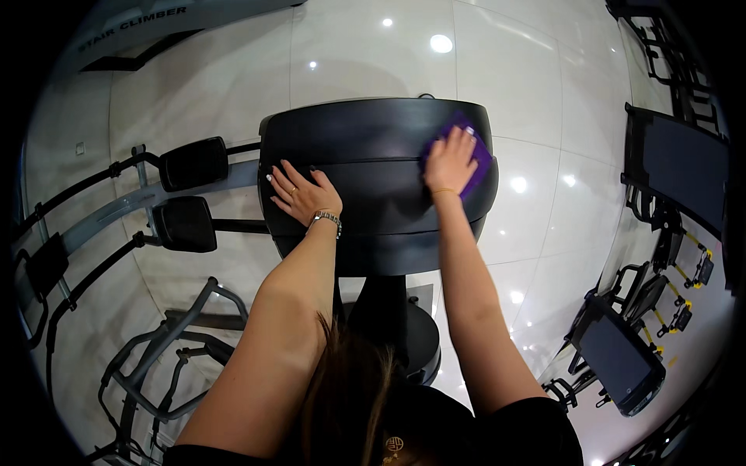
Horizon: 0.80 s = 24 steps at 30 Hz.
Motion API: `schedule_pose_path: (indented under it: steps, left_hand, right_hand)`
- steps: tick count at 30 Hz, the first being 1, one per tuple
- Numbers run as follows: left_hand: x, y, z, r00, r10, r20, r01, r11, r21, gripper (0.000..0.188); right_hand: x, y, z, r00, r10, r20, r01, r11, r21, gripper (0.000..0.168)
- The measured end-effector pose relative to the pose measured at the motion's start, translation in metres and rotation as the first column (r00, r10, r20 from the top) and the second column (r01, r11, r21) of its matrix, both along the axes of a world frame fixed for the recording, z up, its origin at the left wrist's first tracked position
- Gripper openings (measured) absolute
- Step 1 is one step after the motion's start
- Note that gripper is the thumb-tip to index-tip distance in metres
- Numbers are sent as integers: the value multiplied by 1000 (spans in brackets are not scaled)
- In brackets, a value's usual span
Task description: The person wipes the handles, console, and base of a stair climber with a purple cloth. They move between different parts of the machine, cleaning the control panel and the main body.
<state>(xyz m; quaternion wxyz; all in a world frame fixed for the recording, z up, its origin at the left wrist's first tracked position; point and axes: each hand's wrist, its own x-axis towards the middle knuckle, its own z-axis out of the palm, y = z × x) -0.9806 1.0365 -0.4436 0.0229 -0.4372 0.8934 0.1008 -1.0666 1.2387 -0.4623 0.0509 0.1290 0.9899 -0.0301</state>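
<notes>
Before me is a broad, black padded cover [361,192] with seams running across it, part of a piece of gym equipment. My left hand [309,195] lies flat near its left edge, fingers spread, holding nothing. It wears a ring, and a metal watch sits at the wrist. Over on the right side, my right hand [450,160] presses a purple cloth [482,163] against the black surface. Part of the cloth is hidden under the palm and fingers.
Black foot pedals [192,164] and curved rails of a machine stand at left. A grey tubular frame [169,349] is at lower left. Treadmills [618,343] line the right side. A stair climber [157,29] is at top left. Glossy pale tiles [373,52] cover the floor.
</notes>
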Motion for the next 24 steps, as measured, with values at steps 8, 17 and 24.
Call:
schedule_pose_path:
  steps: [8,17,24]
  left_hand:
    - [0,2,-1,999,-28,-42,27,999,-23,56]
    - [-1,1,0,1000,-13,9,13,1000,-6,56]
    - [1,-1,-1,1000,-8,-5,8,1000,-16,56]
  right_hand:
    - [25,-125,20,533,830,-166,-842,502,-198,49]
    - [-53,53,-29,983,128,-129,-158,951,-265,48]
    - [-55,-14,-12,998,11,-62,-14,999,-34,49]
